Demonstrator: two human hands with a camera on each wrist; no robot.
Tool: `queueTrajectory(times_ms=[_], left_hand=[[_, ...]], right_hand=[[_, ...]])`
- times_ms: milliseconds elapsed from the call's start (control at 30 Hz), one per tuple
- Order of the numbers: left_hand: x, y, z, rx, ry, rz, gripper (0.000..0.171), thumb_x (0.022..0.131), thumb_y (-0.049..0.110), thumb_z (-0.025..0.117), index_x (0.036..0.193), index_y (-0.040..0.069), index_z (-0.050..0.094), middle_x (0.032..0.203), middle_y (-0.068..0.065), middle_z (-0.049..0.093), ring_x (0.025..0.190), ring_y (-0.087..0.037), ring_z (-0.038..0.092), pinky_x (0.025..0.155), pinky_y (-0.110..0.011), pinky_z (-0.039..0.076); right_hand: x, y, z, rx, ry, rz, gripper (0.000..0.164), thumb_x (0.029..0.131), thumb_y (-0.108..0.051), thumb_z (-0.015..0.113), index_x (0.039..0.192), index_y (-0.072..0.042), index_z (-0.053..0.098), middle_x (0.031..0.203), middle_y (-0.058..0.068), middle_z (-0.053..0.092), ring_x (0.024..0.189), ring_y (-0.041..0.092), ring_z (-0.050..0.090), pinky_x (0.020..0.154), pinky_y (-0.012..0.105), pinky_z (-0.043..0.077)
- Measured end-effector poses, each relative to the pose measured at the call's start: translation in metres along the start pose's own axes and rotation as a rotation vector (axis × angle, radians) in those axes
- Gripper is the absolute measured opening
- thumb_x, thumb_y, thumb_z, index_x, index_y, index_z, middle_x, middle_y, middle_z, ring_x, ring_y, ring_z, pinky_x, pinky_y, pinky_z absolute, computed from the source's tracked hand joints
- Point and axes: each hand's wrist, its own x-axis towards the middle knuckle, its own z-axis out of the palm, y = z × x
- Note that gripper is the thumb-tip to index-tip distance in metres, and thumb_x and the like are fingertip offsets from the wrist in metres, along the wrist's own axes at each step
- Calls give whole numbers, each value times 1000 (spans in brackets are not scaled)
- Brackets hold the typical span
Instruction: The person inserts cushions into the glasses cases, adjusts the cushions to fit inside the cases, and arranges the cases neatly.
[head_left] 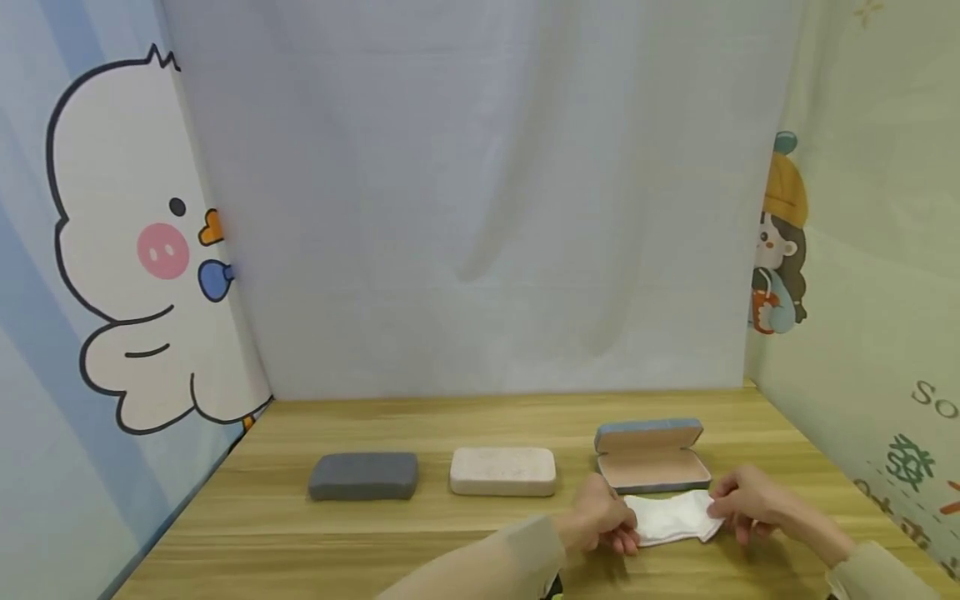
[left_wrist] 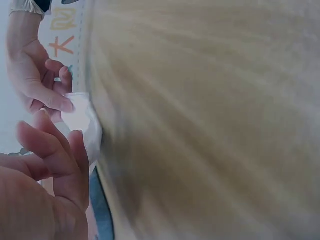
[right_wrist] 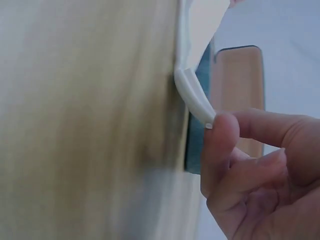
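A folded white cloth (head_left: 672,517) stretches between my two hands, just in front of an open glasses case (head_left: 652,468) with a blue shell and pinkish-beige lining. My left hand (head_left: 602,517) grips the cloth's left end, its fingers curled; the exact thumb contact is hidden in the left wrist view. At the opposite end, my right hand (head_left: 752,506) pinches a corner between thumb and index finger. The right wrist view shows that pinch on the cloth's thick folded edge (right_wrist: 194,97), with the case's lining (right_wrist: 237,80) behind it.
A closed dark grey glasses case (head_left: 363,477) lies on the left of the wooden table (head_left: 315,550). Next to it in the middle is a closed cream case (head_left: 503,472). A pale curtain (head_left: 480,208) hangs behind, with printed cloth walls at both sides.
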Motion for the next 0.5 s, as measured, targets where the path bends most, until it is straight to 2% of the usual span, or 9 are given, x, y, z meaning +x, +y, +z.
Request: queueTrajectory(times_ms=[167,333,500], left_hand=[[5,14,-13,-25,-24,45,29,80,-15,55,62,6,46,47,-7,55,32,-7,47,31,-13,37],[18,21,-22,-38,20,97,33,82,-15,55,62,8,43,52,-14,61,33,-8,48,32,-15,39],[32,22,-23,-36,61,123,27,83,-13,56,62,4,51,60,-20,66,35,-8,49,34,-16,40]], right_hand=[[3,-10,-13,42,8,13,10,88,-11,63,86,-3,57,62,-2,54,44,5,55,42,14,30],[15,-13,-19,51,65,12,12,90,-11,63,81,-5,57,66,-1,57,46,8,56,43,17,30],[32,-11,-19,26,132,-11,17,90,-11,63,76,-5,55,65,0,57,47,10,55,43,18,31]])
